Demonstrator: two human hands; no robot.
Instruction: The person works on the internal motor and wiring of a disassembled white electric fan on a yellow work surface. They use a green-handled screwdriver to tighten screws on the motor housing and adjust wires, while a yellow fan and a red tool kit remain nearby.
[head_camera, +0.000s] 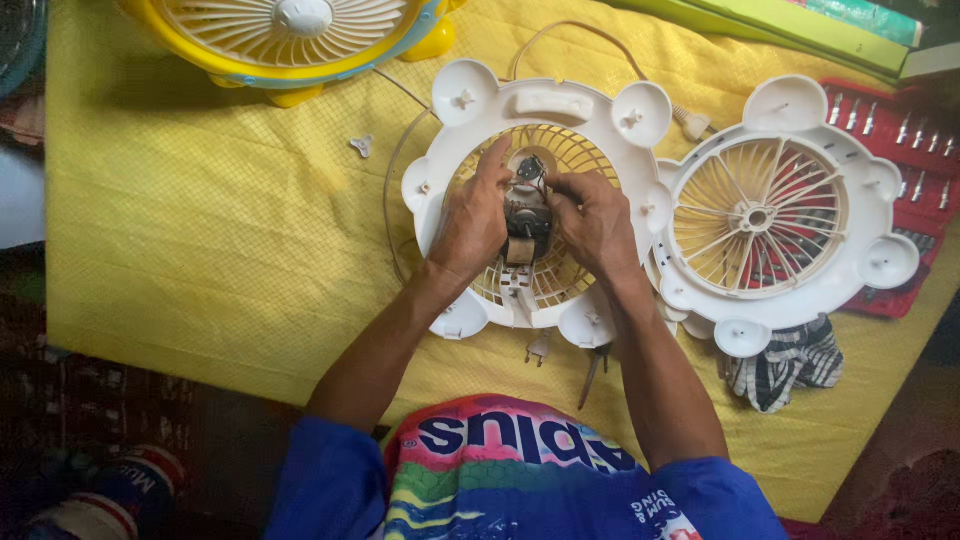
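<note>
Soft, even daylight, moderately bright on the yellow cloth (200, 230). Both hands cast short, faint shadows onto the grille (560, 150) just under the grip. Mild glare on white plastic right of the grip. Corners go dim, lower left nearly black. Slight overall softness; wide-angle stretch at edges, far from the grip.

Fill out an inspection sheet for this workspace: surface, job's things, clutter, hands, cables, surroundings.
Surface: yellow cloth spread over the work area.
Job's things: white fan housing lying flat, small motor at its centre; second white grille beside it.
Clutter: striped rag, red bit set, pliers, small white wing nut.
Hands: left hand and right hand both grip the motor.
Cables: white cord looping behind the housing; plug at the near rim.
Surroundings: yellow fan at the far edge; green books.
</note>
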